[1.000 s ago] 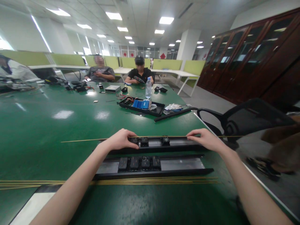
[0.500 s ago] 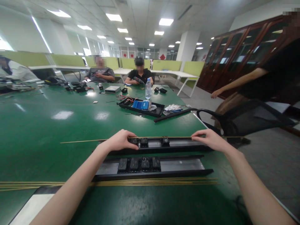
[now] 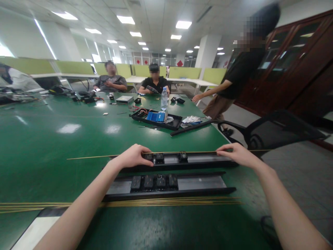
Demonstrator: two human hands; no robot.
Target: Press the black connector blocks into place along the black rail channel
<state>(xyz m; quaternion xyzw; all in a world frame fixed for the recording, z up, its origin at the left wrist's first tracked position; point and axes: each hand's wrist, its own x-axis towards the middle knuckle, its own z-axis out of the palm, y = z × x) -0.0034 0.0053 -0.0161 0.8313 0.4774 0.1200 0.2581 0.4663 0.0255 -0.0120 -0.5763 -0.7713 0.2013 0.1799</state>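
Note:
A long thin brass-coloured rod lies along the far edge of the farther black channel, its ends reaching past it on both sides. My left hand grips the channel's left part, fingers at the rod and thumb on the near side by the black blocks. Farther right, my right hand pinches the rod between thumb and fingers. Black blocks sit inside this channel. Nearer to me, a second black channel holds several black blocks side by side. Several more rods lie in front of it.
Beyond the channels are a black tray with a blue finned part, a water bottle, gloves and a black strip. People sit across the table; another person stands at right near a chair.
My right hand has slid slightly right along the rod, while my left hand has stayed in place. The standing person at right has moved left, closer to the table's far right corner.

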